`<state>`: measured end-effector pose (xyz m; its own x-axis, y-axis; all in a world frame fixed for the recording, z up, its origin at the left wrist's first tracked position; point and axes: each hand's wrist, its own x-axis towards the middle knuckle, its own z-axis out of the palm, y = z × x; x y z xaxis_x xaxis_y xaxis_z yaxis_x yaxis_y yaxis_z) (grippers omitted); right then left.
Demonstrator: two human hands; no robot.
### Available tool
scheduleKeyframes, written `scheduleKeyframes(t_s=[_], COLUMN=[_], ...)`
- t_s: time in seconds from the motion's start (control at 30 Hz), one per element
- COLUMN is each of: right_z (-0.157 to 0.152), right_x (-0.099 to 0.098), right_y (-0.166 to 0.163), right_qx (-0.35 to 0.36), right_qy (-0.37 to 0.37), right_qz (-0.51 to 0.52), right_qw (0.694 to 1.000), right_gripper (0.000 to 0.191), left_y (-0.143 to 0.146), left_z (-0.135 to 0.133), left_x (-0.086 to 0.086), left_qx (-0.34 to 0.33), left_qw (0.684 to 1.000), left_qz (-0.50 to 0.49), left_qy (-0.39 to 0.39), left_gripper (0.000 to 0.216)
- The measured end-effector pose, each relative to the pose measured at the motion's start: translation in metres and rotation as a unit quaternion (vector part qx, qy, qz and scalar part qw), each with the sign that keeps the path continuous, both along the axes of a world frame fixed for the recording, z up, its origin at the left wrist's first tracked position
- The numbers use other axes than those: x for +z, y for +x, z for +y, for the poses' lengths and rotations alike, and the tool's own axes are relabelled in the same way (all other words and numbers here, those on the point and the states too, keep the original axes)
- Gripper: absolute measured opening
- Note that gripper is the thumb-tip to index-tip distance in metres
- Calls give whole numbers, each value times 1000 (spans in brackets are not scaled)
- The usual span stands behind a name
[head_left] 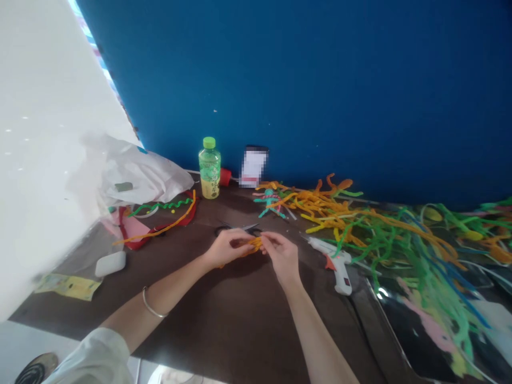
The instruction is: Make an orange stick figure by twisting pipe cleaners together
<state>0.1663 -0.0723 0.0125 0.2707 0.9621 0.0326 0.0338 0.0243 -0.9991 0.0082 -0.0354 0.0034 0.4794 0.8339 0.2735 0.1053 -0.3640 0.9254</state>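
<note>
My left hand (224, 248) and my right hand (282, 257) meet at the middle of the brown table (236, 320), both gripping a bunched orange pipe cleaner (254, 245). Its ends are partly hidden by my fingers. Just behind my hands lie black-handled scissors (236, 229), their handles close to my left fingers. To the right of my right hand rests a white hot glue gun (336, 265), not touched. A small teal pipe-cleaner figure (270, 203) lies beyond my hands.
A large tangle of orange, green and blue pipe cleaners (372, 229) spreads to the right against a blue wall (304, 80). Farther left stand a green-capped bottle (209, 168), a pixelated card (253, 166), a white plastic bag (140, 178), red felt (136, 228) and a white block (110, 263).
</note>
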Motion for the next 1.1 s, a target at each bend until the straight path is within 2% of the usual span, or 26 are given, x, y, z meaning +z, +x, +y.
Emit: scheduleKeyframes(t_s=[0.07, 0.17, 0.3, 0.43, 0.53, 0.8, 1.1], right_z=[0, 0, 0, -1, -1, -3, -2], right_x=[1, 2, 2, 2, 1, -7, -4], right_y=[0, 1, 2, 1, 1, 1, -1], right_qx=[-3, -7, -15, -18, -16, 11, 12], right_qy=[1, 7, 14, 15, 23, 72, 62], right_qz=[-4, -12, -31, -49, -58, -127, -77], right_qw=[1000, 1000, 999, 999, 998, 989, 995], right_gripper=[24, 23, 21, 22, 22, 20, 17], left_y=[-1, -1, -3, -3, -1, 1, 1], left_z=[1, 1, -5, -14, -18, -16, -16], left_x=[-2, -6, -6, 2, 7, 3, -2], left_qx=[4, 41, 106, 147, 144, 129, 123], left_qw=[993, 967, 897, 808, 781, 813, 894], left_qz=[37, 89, 214, 335, 377, 361, 229], left_qy=[113, 234, 373, 462, 477, 438, 364], left_gripper=[22, 23, 25, 29, 32, 30, 22])
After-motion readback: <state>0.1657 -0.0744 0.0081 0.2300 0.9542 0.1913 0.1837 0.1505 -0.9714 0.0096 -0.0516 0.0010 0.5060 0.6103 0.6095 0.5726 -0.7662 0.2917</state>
